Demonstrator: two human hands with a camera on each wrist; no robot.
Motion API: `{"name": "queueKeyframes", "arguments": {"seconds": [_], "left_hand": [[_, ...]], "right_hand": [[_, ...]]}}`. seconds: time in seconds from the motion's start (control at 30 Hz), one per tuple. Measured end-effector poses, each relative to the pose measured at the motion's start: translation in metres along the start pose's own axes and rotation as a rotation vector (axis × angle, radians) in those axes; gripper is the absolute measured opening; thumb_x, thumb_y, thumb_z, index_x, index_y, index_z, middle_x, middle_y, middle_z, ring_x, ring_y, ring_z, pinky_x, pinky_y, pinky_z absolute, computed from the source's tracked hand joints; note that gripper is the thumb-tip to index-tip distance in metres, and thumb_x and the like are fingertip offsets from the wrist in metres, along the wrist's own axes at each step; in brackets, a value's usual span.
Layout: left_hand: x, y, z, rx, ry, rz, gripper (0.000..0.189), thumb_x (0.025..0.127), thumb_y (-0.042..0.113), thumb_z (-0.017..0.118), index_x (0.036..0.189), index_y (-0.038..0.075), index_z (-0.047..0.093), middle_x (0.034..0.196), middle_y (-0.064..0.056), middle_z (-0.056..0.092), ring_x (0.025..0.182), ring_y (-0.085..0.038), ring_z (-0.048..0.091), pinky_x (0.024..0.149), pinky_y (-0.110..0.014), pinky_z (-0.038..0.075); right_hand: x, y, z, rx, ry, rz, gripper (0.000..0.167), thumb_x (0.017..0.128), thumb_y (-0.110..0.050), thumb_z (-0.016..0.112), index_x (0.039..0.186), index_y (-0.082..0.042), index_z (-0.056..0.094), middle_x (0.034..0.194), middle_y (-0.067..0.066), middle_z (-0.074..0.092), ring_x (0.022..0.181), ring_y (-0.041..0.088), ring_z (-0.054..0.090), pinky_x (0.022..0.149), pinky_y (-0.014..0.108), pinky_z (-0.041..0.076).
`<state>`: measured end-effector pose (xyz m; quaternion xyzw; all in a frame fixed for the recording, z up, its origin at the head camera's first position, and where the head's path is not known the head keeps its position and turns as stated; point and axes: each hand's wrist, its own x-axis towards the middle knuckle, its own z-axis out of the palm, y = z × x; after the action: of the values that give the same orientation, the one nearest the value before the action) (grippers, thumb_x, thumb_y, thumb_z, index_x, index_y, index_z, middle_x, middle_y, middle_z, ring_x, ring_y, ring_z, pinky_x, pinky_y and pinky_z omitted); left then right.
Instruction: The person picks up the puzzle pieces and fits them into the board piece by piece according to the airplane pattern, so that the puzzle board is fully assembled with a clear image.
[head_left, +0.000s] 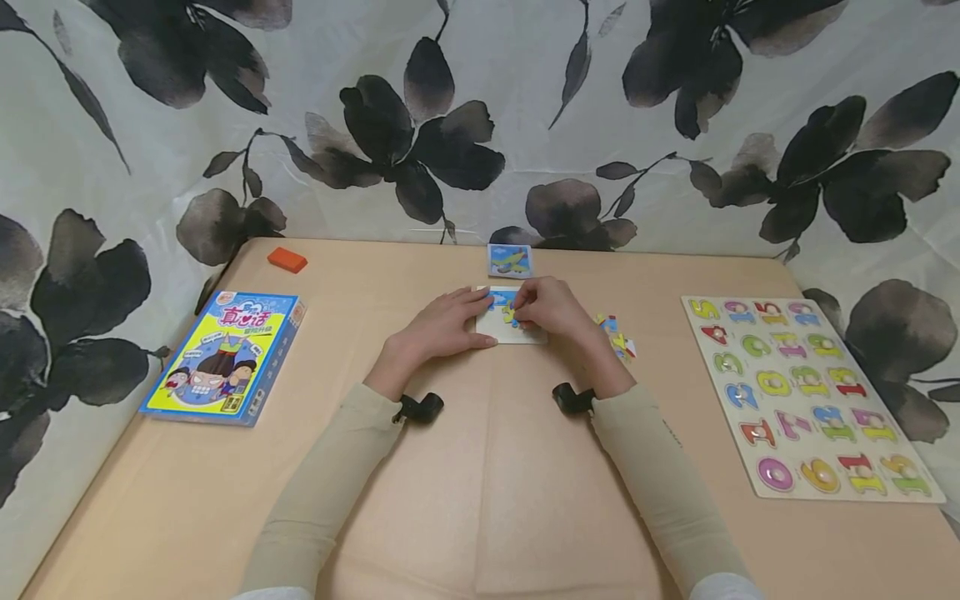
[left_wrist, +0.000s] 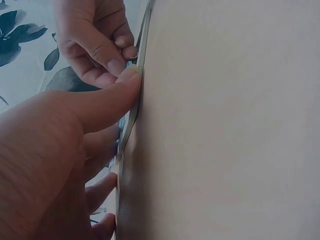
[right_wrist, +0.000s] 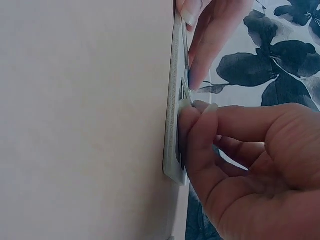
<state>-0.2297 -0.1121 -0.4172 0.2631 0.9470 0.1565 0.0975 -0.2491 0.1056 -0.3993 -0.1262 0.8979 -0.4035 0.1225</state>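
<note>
A small jigsaw board (head_left: 531, 335) with a white frame and a blue and yellow picture lies flat near the far side of the table. My left hand (head_left: 444, 324) rests at its left side, fingers stretched over the upper left and thumb (left_wrist: 115, 97) touching the near edge. Over the board's right half my right hand (head_left: 553, 307) pinches a small jigsaw piece (right_wrist: 185, 90) between thumb and fingertips; the piece looks tilted and mostly covered. Beside the right wrist lies a loose pile of colourful jigsaw pieces (head_left: 619, 340), partly hidden by the forearm.
Just behind the board stands or lies a picture card (head_left: 510, 261) with a yellow shape on blue. A blue and yellow box (head_left: 225, 354) and an orange block (head_left: 287, 259) are at the left. A white board of coloured figures (head_left: 813, 400) lies at the right.
</note>
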Motion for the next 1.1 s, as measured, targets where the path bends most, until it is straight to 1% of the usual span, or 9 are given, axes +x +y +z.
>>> {"name": "queueKeyframes", "arguments": {"seconds": [0.1, 0.2, 0.3, 0.43, 0.63, 0.77, 0.87, 1.0, 1.1], "left_hand": [[0.000, -0.001, 0.000, -0.007, 0.001, -0.004, 0.081, 0.091, 0.058, 0.062, 0.156, 0.018, 0.033, 0.165, 0.000, 0.026, 0.155, -0.027, 0.019, 0.125, -0.049, 0.020], [0.000, 0.000, 0.001, -0.014, 0.003, -0.005, 0.082, 0.091, 0.057, 0.062, 0.156, 0.018, 0.033, 0.165, 0.000, 0.026, 0.155, -0.027, 0.019, 0.125, -0.049, 0.019], [0.000, 0.002, 0.000, -0.023, 0.004, -0.005, 0.081, 0.091, 0.056, 0.063, 0.156, 0.017, 0.033, 0.165, 0.000, 0.026, 0.155, -0.027, 0.018, 0.125, -0.050, 0.019], [-0.002, 0.003, -0.001, -0.027, 0.008, -0.003, 0.081, 0.091, 0.055, 0.063, 0.156, 0.017, 0.033, 0.165, 0.000, 0.027, 0.155, -0.027, 0.019, 0.125, -0.050, 0.018], [-0.003, 0.003, -0.001, -0.026, -0.001, -0.008, 0.081, 0.091, 0.055, 0.063, 0.156, 0.017, 0.033, 0.165, -0.001, 0.026, 0.155, -0.028, 0.018, 0.125, -0.050, 0.018], [-0.003, 0.003, -0.002, -0.031, -0.001, -0.009, 0.082, 0.091, 0.055, 0.064, 0.156, 0.017, 0.033, 0.166, -0.001, 0.026, 0.155, -0.028, 0.018, 0.125, -0.051, 0.018], [-0.003, 0.003, -0.002, -0.033, 0.003, -0.006, 0.082, 0.091, 0.055, 0.064, 0.156, 0.016, 0.033, 0.165, -0.001, 0.026, 0.155, -0.028, 0.018, 0.125, -0.051, 0.018], [-0.002, 0.003, -0.002, -0.035, 0.004, -0.005, 0.081, 0.091, 0.054, 0.063, 0.156, 0.016, 0.033, 0.165, -0.001, 0.027, 0.155, -0.028, 0.019, 0.125, -0.051, 0.018], [-0.003, 0.003, -0.002, -0.034, 0.004, -0.006, 0.082, 0.091, 0.055, 0.064, 0.156, 0.016, 0.033, 0.165, -0.001, 0.027, 0.155, -0.028, 0.019, 0.125, -0.051, 0.018]], "right_hand": [[-0.001, 0.003, -0.005, 0.053, -0.028, 0.010, 0.007, 0.088, -0.004, 0.068, 0.094, 0.000, 0.068, 0.080, 0.009, 0.065, 0.066, 0.019, 0.059, 0.063, 0.024, 0.049], [-0.004, 0.009, -0.018, 0.098, -0.034, 0.025, 0.010, 0.090, -0.006, 0.066, 0.098, 0.000, 0.067, 0.083, 0.010, 0.063, 0.070, 0.024, 0.060, 0.066, 0.028, 0.053], [-0.009, 0.017, -0.034, 0.135, -0.001, 0.045, 0.013, 0.092, -0.007, 0.065, 0.102, 0.001, 0.066, 0.086, 0.011, 0.062, 0.074, 0.026, 0.063, 0.069, 0.031, 0.056], [-0.014, 0.031, -0.051, 0.145, 0.044, 0.069, 0.016, 0.092, -0.006, 0.064, 0.105, 0.003, 0.065, 0.088, 0.012, 0.062, 0.076, 0.024, 0.065, 0.071, 0.029, 0.059], [-0.018, 0.047, -0.061, 0.145, 0.085, 0.119, 0.018, 0.092, -0.005, 0.064, 0.108, 0.004, 0.065, 0.090, 0.011, 0.059, 0.079, 0.022, 0.063, 0.072, 0.026, 0.056], [-0.019, 0.050, -0.062, 0.109, 0.100, 0.127, 0.020, 0.091, -0.006, 0.063, 0.109, 0.003, 0.066, 0.092, 0.013, 0.058, 0.079, 0.023, 0.057, 0.069, 0.027, 0.051], [-0.020, 0.051, -0.063, 0.063, 0.105, 0.136, 0.020, 0.091, -0.006, 0.063, 0.109, 0.001, 0.066, 0.096, 0.014, 0.060, 0.081, 0.024, 0.055, 0.069, 0.028, 0.049], [-0.024, 0.052, -0.065, -0.009, 0.088, 0.137, 0.020, 0.092, -0.007, 0.061, 0.110, 0.000, 0.066, 0.101, 0.014, 0.060, 0.088, 0.027, 0.054, 0.075, 0.031, 0.047], [-0.029, 0.054, -0.068, -0.040, 0.066, 0.133, 0.020, 0.094, -0.008, 0.061, 0.112, -0.002, 0.065, 0.105, 0.015, 0.060, 0.093, 0.027, 0.053, 0.080, 0.033, 0.046]]}}
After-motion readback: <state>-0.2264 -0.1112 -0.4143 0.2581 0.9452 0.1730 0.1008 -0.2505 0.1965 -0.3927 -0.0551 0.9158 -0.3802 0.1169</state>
